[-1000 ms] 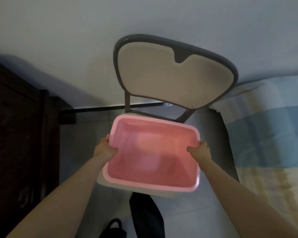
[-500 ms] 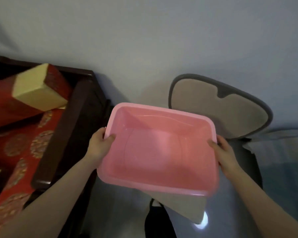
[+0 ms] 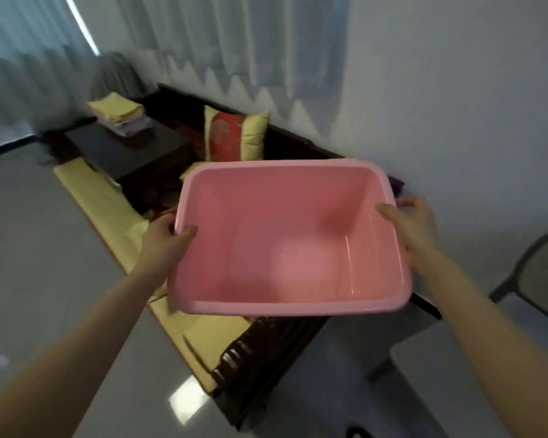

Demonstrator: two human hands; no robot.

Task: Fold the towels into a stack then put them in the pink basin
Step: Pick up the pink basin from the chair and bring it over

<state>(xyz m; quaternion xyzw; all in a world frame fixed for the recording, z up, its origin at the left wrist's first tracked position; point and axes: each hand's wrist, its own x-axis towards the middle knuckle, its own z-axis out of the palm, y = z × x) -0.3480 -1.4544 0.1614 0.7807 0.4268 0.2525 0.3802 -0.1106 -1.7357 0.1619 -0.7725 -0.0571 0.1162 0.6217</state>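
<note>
**Q:** Where are the task's things, and what are the hands doing?

**A:** The pink basin (image 3: pixel 285 248) is held in the air at the centre of the view and is empty. The left hand (image 3: pixel 166 240) grips its rim at 9 o'clock, thumb inside. The right hand (image 3: pixel 413 226) grips the rim at 3 o'clock, fingers curled under the lip. The towels (image 3: pixel 121 116) lie folded in 1 stack on the low table (image 3: pixel 133 147), well apart from the basin at 10 o'clock. A cushion (image 3: pixel 234 137) stands between them at 12 o'clock.

**Q:** How is this step best done?

**A:** It appears to be carrying the basin to the stack. Hold the 2 grips opposite each other and the rim level. Set the basin down on the bare tabletop just beside the towels, not on them. That frees both hands to lift the stack whole.
</note>
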